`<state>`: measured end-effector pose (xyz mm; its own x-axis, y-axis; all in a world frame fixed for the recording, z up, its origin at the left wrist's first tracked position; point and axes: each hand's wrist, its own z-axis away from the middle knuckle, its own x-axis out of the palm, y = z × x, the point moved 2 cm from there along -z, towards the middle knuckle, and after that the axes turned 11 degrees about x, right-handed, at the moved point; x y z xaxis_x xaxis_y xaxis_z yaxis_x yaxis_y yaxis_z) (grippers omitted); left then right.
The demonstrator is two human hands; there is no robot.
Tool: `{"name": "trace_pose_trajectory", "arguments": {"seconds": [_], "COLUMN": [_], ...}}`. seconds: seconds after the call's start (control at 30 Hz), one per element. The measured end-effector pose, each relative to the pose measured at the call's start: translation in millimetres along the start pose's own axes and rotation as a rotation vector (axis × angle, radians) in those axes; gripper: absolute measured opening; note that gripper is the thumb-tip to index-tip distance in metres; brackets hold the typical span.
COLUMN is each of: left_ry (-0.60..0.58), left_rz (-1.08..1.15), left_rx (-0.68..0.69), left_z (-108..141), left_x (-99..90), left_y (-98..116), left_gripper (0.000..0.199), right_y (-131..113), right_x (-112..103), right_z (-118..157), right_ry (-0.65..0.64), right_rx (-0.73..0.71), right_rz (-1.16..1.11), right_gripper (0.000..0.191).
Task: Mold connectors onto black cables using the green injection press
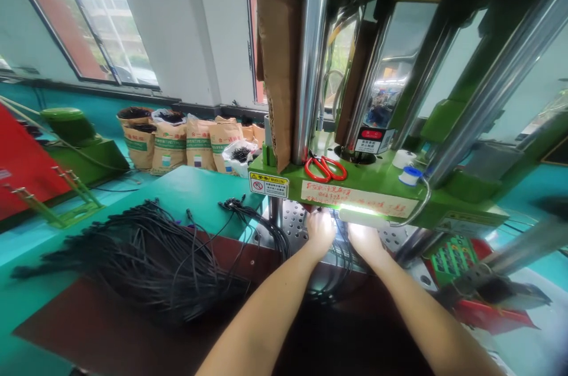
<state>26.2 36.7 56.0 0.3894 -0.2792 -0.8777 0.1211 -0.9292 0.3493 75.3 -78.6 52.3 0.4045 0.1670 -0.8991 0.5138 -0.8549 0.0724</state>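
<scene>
Both hands reach under the green plate of a press machine (284, 170), in bright lamp light. My left hand (322, 231) looks curled closed, its fingertips hidden, and what it grips cannot be made out. To its right, my right hand (366, 240) has its fingers lost under the lamp and in glare. Several thin black cables (341, 257) hang between the two hands towards me. Another bunch of black cables (277, 234) runs beside my left hand across the perforated metal bed (295, 219).
A large heap of black cables (151, 257) covers the table on the left. Red-handled scissors (326, 169) and a blue-and-white spool (409, 176) lie on the green plate. Steel columns (310, 62) rise around the work area. Filled sacks (168, 142) stand by the wall.
</scene>
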Motion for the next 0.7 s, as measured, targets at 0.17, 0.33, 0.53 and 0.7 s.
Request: {"name": "trace_pose_trajectory", "arguments": {"seconds": [0.17, 0.33, 0.53, 0.7], "left_ry": [-0.012, -0.021, -0.046, -0.054], "left_rz": [-0.021, -0.053, -0.063, -0.041], "left_rx": [0.042, 0.063, 0.150, 0.150], "left_z": [-4, -6, 10, 10], "left_x": [-1.2, -11.6, -5.6, -3.1], "left_y": [-1, 9, 27, 27], "left_gripper": [0.025, 0.029, 0.031, 0.032], "right_y": [-2, -4, -9, -13], "right_x": [-4, -14, -13, -9], "right_z": [-4, -3, -2, -10], "right_ry": [-0.046, -0.090, -0.153, -0.181], "right_rx": [0.050, 0.119, 0.146, 0.172], "right_rz": [-0.062, -0.126, -0.180, -0.181], "right_gripper": [0.032, 0.030, 0.028, 0.024]}}
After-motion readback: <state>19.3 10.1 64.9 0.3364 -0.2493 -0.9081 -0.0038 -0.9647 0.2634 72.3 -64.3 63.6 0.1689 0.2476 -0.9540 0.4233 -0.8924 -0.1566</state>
